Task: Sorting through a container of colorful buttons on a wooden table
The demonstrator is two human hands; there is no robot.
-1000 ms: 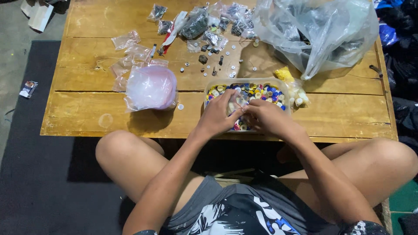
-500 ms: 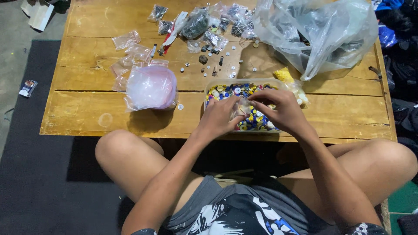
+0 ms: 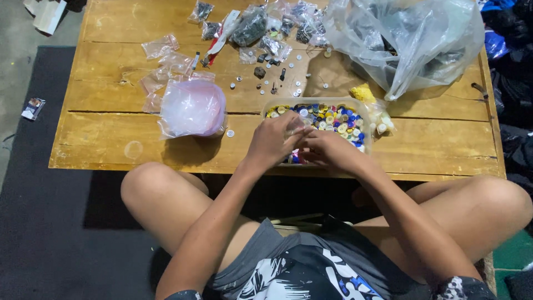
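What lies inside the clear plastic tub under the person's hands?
The clear tub holds many small round pieces, blue, yellow and white. Left hand and right hand cover its near part, hiding what lies there.

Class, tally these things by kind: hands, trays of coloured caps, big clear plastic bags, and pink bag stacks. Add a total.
Hands: 2, left hand and right hand
Tray of caps: 1
Big clear bag: 1
Pink bag stack: 1
Total: 5

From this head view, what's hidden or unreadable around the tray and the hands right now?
- What the left hand and right hand pinch: fingers cover it, so each grip is unclear.
- Near end of the clear tray: behind both hands.
- Contents of the big plastic bag: blurred by film, cut off at the top edge.
- Loose small parts: too small.
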